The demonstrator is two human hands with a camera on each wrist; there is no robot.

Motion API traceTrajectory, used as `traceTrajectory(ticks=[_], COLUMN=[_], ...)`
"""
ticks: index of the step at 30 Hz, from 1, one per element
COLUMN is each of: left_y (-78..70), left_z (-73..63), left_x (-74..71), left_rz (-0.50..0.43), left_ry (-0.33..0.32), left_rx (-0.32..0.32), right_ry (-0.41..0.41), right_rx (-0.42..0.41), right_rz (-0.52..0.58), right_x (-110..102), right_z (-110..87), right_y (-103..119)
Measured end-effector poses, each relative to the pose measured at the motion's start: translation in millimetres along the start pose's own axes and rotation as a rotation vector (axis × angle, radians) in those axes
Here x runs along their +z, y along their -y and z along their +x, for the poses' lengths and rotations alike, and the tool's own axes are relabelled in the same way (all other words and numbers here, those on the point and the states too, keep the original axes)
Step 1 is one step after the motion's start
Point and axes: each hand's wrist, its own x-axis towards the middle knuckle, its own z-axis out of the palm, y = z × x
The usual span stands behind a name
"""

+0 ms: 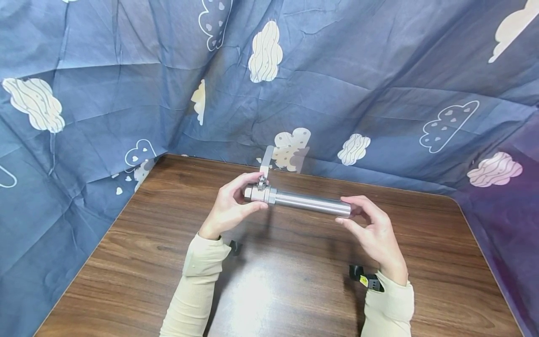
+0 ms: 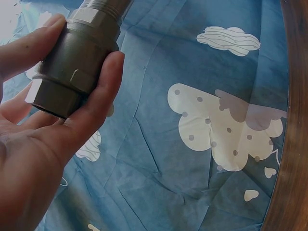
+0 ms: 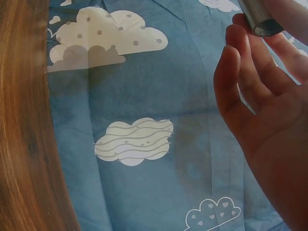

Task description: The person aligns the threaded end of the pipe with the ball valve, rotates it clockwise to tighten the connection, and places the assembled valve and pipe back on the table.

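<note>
A metal ball valve (image 1: 260, 194) with a flat lever handle (image 1: 267, 161) is joined to a smooth steel pipe (image 1: 311, 203). Both hands hold the assembly above the table, the pipe sloping slightly down to the right. My left hand (image 1: 229, 203) grips the valve body, thumb in front and fingers behind; the left wrist view shows the valve's hexagonal end (image 2: 54, 97) between them. At the pipe's far end my right hand (image 1: 376, 234) pinches it between thumb and fingers. In the right wrist view only the pipe's open end (image 3: 264, 24) shows.
Below lies a brown wood-grain table (image 1: 294, 262), with glare at its front middle. A blue cloth (image 1: 328, 112) with cloud prints hangs behind it and at both sides. Black camera mounts (image 1: 356, 272) sit at the wrists.
</note>
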Motion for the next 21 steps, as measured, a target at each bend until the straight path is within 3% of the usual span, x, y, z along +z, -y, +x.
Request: traceTrajectory(ticks=[7, 21], left_y=[-0.7, -2.3], left_z=[0.2, 0.1], left_x=[0.3, 0.8], left_rz=[-0.005, -0.018], left_ry=[0.002, 0.003], left_rx=[0.005, 0.002], right_ry=[-0.006, 0.025], right_rx=[-0.016, 0.071], right_rz=[-0.03, -0.026], right_x=[0.3, -1.2], right_z=[-0.8, -1.4], right_y=[-1.3, 3.1])
